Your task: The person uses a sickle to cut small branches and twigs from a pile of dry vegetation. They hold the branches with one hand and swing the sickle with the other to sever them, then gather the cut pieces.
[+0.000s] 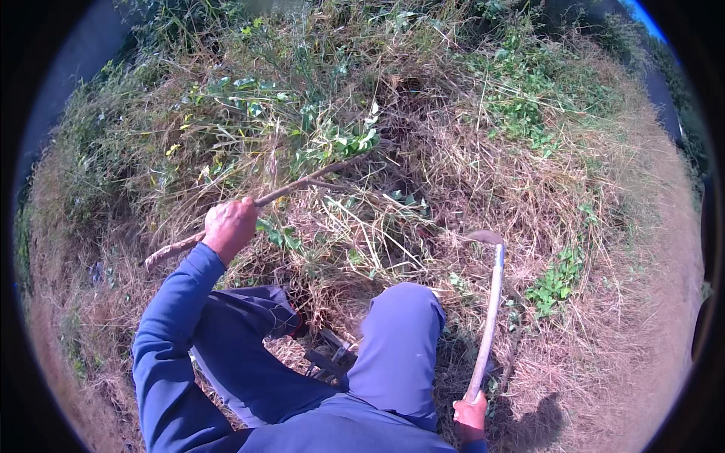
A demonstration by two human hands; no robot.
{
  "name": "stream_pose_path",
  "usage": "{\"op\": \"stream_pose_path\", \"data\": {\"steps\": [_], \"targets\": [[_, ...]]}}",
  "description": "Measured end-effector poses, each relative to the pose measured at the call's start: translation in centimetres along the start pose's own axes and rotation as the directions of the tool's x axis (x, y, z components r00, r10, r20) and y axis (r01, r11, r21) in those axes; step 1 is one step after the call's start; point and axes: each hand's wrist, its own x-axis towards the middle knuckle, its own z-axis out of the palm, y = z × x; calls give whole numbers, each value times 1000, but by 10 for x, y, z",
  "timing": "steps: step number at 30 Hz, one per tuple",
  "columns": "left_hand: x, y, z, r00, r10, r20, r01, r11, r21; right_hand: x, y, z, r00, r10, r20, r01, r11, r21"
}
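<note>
Gripped in my left hand [231, 226] is a forked wooden stick [289, 189], held aslant in front of my left knee. Its fork lies over cut grass and weeds [368, 226], and its thick end sticks out past my wrist. My right hand [471, 416] is closed round the lower end of a sickle's long wooden handle [487, 334]. The curved metal sickle blade [486, 235] points left, close to dry grass right of the cut heap; whether it touches is unclear. Leafy green stems [345, 141] lie near the stick's far end.
Taller weeds [272, 68] and dry grass stand ahead and to the left. A low green plant [558, 283] grows right of the sickle. Between my bent legs [396, 340] lies a dark object with bars [331, 357], partly hidden. Paved surface [662, 105] shows at the far right.
</note>
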Motion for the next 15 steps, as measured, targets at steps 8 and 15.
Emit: {"op": "stream_pose_path", "data": {"steps": [8,15], "targets": [[-30,-16,-17,994,-78,74,75,996,45,103,-91,63,920,-381,90,391,905,-166],[-41,-5,-7,985,-133,108,131,991,21,220,-243,176,867,-410,284,444,893,-69]]}}
